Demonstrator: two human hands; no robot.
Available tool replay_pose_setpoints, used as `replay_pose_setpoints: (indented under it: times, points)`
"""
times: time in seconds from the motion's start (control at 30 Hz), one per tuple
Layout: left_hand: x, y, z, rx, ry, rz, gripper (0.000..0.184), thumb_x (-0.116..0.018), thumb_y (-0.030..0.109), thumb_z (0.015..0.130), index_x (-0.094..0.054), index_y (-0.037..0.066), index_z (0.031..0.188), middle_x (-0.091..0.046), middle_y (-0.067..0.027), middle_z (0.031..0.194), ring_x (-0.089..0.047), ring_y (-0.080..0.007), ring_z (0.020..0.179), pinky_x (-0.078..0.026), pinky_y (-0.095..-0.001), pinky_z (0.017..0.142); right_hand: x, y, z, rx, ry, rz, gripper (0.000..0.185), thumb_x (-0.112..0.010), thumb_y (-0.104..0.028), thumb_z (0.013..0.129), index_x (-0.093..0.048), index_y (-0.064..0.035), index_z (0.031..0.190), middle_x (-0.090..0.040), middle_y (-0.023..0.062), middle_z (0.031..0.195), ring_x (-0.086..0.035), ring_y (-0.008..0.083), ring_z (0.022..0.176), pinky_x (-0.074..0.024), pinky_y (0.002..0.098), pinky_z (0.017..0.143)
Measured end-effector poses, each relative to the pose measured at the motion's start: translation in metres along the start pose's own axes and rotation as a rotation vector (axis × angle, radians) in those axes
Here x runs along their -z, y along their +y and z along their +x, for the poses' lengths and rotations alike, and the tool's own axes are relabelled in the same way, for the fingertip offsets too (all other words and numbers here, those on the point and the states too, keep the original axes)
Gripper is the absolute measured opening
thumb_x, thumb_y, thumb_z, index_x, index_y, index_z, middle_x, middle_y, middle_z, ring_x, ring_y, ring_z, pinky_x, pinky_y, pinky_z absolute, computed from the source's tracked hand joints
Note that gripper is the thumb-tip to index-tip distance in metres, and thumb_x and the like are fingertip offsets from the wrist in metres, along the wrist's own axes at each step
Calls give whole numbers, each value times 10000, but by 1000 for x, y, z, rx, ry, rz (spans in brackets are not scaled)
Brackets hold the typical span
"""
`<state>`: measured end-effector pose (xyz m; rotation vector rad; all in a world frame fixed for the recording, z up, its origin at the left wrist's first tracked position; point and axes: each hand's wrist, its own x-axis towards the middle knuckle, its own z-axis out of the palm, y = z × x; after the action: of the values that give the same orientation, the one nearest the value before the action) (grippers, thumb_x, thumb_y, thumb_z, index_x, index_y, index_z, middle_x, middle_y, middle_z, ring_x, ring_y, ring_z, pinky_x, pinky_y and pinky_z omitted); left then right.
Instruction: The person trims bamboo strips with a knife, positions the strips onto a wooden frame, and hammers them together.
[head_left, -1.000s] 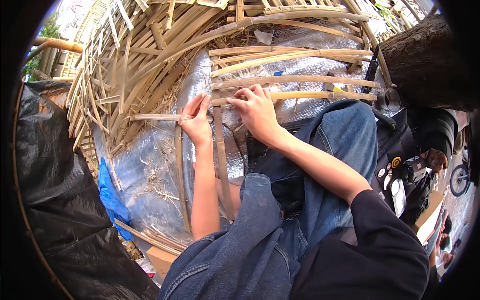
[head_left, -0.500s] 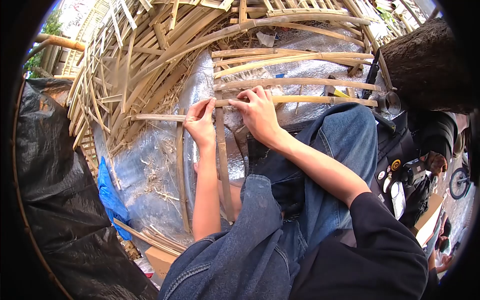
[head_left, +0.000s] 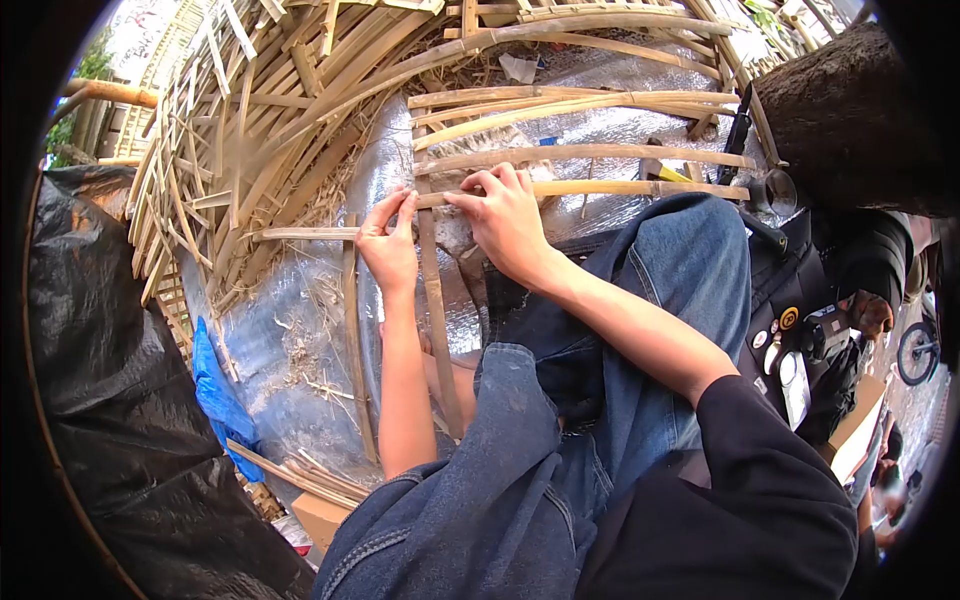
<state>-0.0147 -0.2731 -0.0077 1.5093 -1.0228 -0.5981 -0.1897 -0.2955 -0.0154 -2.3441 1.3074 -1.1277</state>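
Thumb and fingers of my left hand [head_left: 388,243] are pinched at the left end of a bamboo strip [head_left: 640,187]. My right hand [head_left: 506,222] grips the same strip a little further right, its fingers curled over it. Between my hands the strip crosses the top part of an upright bamboo slat [head_left: 433,300]. Another strip [head_left: 590,153] runs across just above, with more strips [head_left: 600,101] beyond it. A short strip [head_left: 310,234] reaches from the left to behind my left hand, over a second upright slat [head_left: 357,350]. Anything small between my fingertips is hidden.
A heap of bamboo strips [head_left: 290,110] fills the upper left. Silver sheeting [head_left: 270,370] covers the ground. A thick log [head_left: 850,120] lies at the right, near a glass jar [head_left: 773,193] and a black bag [head_left: 780,300]. Blue plastic [head_left: 220,390] is at the left.
My hands hold nearly the same places on the strip. The view has shifted slightly; the left fingertips stay pinched at the strip's end.
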Motion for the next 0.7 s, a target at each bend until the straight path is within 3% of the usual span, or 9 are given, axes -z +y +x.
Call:
replay_pose_setpoints:
  times: [0.27,0.7]
  points:
    - [2,0,2,-21,-41,82,165,-745,25,895,-723,-62,1034,-759,-112,989,-699,-126,900,-543,-263,855,-6,2,-2,-8,9,6,290,-658,-107,790,-789,-191,1035,-668,12,1005,-536,242,1023,-397,402,916]
    - [4,3,3,-9,-91,114,159,-739,26,903,-726,-61,1035,-758,-102,987,-704,-134,904,-544,-257,856,-2,0,-1,-19,1,24,287,-653,-100,787,-793,-180,1025,-676,18,1005,-544,244,1034,-399,403,926]
